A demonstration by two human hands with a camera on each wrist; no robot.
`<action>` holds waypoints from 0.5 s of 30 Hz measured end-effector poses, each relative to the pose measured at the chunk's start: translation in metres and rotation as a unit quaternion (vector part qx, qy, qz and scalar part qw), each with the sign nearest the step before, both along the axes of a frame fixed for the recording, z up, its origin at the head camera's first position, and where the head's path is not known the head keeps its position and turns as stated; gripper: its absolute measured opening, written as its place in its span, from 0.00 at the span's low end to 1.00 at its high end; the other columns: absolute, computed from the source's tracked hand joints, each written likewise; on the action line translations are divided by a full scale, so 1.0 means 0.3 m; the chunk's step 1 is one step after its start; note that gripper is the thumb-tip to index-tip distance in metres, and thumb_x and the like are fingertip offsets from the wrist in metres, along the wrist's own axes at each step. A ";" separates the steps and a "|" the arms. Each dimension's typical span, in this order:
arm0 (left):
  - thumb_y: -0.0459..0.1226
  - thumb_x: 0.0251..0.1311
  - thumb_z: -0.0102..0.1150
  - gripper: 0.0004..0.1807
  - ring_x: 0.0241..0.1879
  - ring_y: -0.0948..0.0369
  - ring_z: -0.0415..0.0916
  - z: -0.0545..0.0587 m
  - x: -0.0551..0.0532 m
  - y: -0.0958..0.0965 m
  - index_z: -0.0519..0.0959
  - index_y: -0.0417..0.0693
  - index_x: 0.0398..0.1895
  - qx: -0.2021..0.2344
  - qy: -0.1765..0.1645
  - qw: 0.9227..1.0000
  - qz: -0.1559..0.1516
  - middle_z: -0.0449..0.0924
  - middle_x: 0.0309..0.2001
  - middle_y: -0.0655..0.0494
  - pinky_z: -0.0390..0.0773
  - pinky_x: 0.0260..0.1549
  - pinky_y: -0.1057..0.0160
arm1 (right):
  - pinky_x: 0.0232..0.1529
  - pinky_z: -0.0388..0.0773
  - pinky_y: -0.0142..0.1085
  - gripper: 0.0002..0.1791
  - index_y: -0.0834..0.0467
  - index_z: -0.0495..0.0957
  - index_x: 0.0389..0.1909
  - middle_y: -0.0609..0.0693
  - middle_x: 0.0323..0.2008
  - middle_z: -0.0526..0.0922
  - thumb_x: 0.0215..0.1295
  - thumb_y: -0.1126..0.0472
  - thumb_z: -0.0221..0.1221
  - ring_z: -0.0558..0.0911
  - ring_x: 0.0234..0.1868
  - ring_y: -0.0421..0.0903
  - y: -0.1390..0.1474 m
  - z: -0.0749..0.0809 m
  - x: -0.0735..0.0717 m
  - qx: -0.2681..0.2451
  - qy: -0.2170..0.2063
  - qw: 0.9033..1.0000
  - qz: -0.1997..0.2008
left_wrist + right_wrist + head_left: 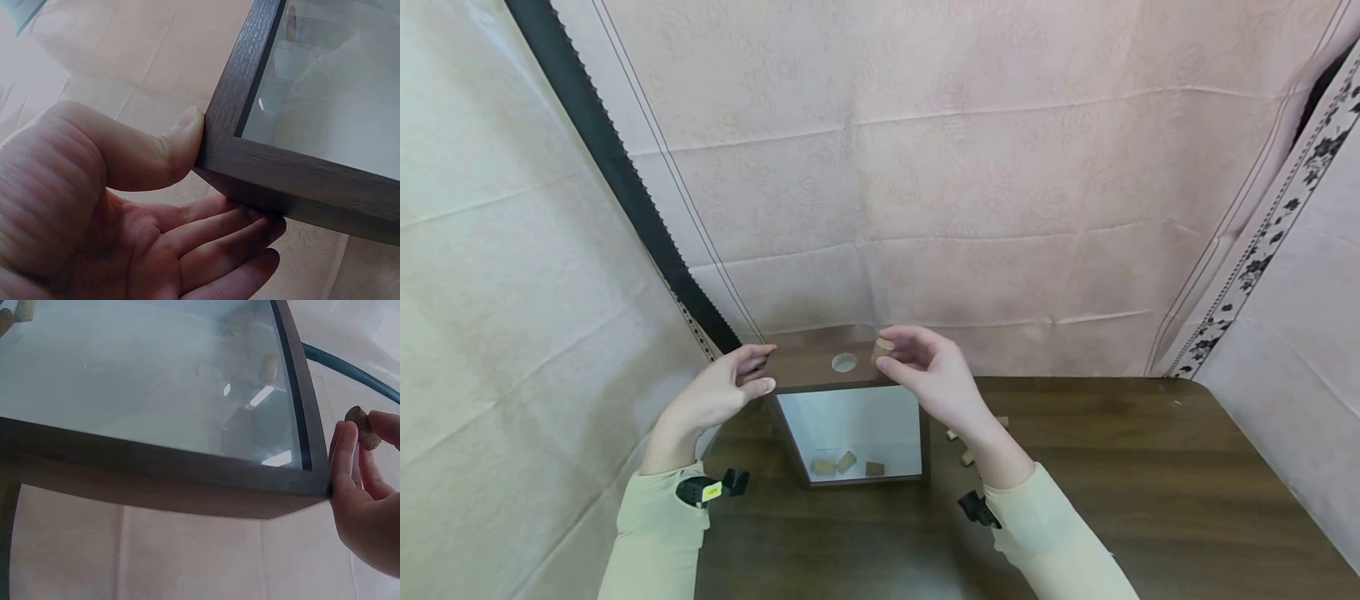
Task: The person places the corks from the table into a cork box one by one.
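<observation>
A brown wooden box (808, 364) with a glass front (850, 429) stands on the table, a round hole (844, 362) in its top. Inside, several corks (875, 469) lie at the bottom behind the glass. My right hand (936, 371) pinches another cork (362, 428) between thumb and fingertips, above the top's right end, beside the hole. My left hand (718, 387) is at the box's upper left corner. In the left wrist view its thumb (181, 137) touches the frame's edge, and the fairly straight fingers (231, 234) rest along the adjoining wooden face.
More corks (967, 457) lie on the dark wooden table (1120, 475) to the right of the box, partly hidden by my right forearm. Pale patterned cloth (962, 192) hangs behind the table and at both sides, close behind the box.
</observation>
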State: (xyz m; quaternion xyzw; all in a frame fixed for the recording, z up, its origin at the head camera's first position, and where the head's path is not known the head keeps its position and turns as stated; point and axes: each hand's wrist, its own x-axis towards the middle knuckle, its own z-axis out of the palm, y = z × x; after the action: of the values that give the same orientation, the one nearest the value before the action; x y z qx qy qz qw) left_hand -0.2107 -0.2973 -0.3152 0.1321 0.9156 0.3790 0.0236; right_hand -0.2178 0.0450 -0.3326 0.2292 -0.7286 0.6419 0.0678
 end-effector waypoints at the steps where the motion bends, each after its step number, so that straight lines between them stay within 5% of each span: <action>1: 0.38 0.77 0.61 0.35 0.78 0.35 0.60 0.000 0.001 0.000 0.61 0.39 0.82 0.000 0.000 1.000 0.000 0.61 0.80 0.33 0.63 0.72 0.32 | 0.56 0.84 0.42 0.20 0.53 0.84 0.62 0.48 0.51 0.88 0.71 0.62 0.71 0.86 0.53 0.47 -0.010 0.006 -0.005 0.008 0.001 1.000 0.001; 15: 0.39 0.78 0.61 0.35 0.78 0.35 0.60 0.001 0.006 0.002 0.62 0.40 0.82 0.001 0.000 1.000 0.002 0.61 0.80 0.34 0.63 0.72 0.31 | 0.49 0.86 0.42 0.18 0.52 0.86 0.59 0.46 0.48 0.88 0.70 0.59 0.72 0.88 0.49 0.45 -0.106 0.040 -0.070 0.050 0.022 0.998 0.023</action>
State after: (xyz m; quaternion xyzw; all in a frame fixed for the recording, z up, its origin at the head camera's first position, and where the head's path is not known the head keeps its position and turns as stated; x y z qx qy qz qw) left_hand -0.2089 -0.2967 -0.3149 0.1302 0.9157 0.3796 0.0222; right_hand -0.2389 0.0132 -0.3205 0.2630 -0.7525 0.6010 0.0579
